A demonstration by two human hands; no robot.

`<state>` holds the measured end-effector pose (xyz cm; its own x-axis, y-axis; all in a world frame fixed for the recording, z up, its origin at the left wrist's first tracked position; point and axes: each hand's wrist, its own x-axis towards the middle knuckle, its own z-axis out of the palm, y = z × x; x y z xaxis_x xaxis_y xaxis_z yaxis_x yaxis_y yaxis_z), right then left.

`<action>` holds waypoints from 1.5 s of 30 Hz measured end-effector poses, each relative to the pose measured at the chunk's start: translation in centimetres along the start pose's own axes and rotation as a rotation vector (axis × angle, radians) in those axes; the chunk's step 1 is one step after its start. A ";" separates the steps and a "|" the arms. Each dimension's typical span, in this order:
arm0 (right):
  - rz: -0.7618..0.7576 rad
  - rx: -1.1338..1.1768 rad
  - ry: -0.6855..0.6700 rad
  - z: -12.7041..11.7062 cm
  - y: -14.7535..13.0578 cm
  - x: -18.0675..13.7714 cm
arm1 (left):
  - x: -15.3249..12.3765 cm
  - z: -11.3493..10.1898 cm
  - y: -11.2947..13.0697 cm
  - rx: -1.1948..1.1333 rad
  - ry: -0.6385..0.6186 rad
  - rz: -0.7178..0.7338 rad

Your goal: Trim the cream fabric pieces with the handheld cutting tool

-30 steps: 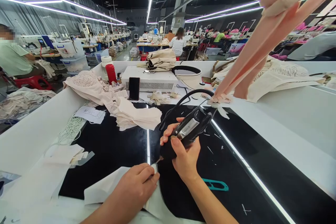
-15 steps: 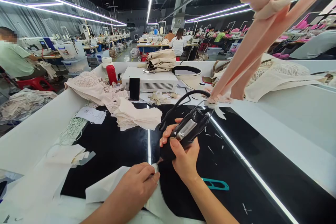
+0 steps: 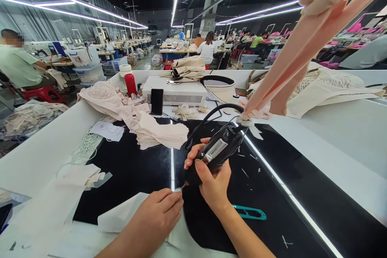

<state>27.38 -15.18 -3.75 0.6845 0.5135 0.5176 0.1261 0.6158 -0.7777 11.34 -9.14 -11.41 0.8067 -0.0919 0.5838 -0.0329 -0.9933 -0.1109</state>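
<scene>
My right hand [image 3: 215, 181] is wrapped round a black corded handheld tool [image 3: 222, 145] with a silver plate on its side. Its lower end points down and left, close to my left fingertips. Pale pink cloth strips [image 3: 284, 64] tied near the tool's cable end run up to the right. My left hand [image 3: 160, 213] presses its fingers together on the edge of a white fabric piece [image 3: 121, 211], which lies partly under that hand on the black work surface [image 3: 127, 173]. What exactly touches the tool's tip is hard to make out.
A teal cutter-like tool [image 3: 249, 212] lies right of my right forearm. Stacked cream fabric pieces [image 3: 163, 131], a phone [image 3: 157, 102], a white box [image 3: 175, 92] and a red bottle [image 3: 130, 84] stand or lie further back. Green cord [image 3: 86, 147] is at left; co-workers sit beyond.
My left fingers have flattened slightly over the fabric edge. The whole view has shifted a little; the tool stays in my right hand in nearly the same place.
</scene>
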 end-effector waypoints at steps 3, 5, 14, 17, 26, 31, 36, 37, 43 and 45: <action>0.000 -0.020 -0.006 0.0 -0.1 0.0 | 0.1 -0.1 0.1 -0.001 0.013 -0.003; -0.002 -0.024 -0.009 0.0 -0.1 0.1 | 0.2 -0.2 0.1 -0.011 0.015 -0.007; -0.017 0.007 0.000 0.0 -0.1 0.2 | 0.7 -0.7 0.0 -0.088 0.043 -0.039; -0.024 0.035 0.009 0.0 -0.3 0.3 | 0.8 -0.8 0.0 -0.096 0.045 -0.048; -0.005 0.025 -0.009 0.0 -0.1 -0.2 | 1.3 -1.2 0.2 -0.097 0.072 -0.043; -0.017 0.000 -0.012 0.1 0.0 -0.2 | 1.2 -1.2 0.1 -0.083 0.072 -0.039; -0.019 -0.002 -0.008 0.2 -0.1 -0.3 | 1.2 -1.1 0.2 -0.092 0.086 -0.040; -0.019 0.006 -0.005 0.3 -0.1 -0.3 | 1.2 -1.1 0.2 -0.086 0.083 -0.039; -0.015 0.001 -0.008 0.4 0.1 -0.4 | 1.4 -1.2 0.1 -0.071 0.079 -0.021; -0.016 -0.014 -0.004 0.4 0.1 -0.3 | 1.4 -1.2 0.2 -0.089 0.082 -0.029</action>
<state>26.86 -14.99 -3.86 0.6795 0.5060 0.5312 0.1469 0.6155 -0.7743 11.75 -9.50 -9.63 0.7571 -0.0645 0.6501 -0.0652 -0.9976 -0.0231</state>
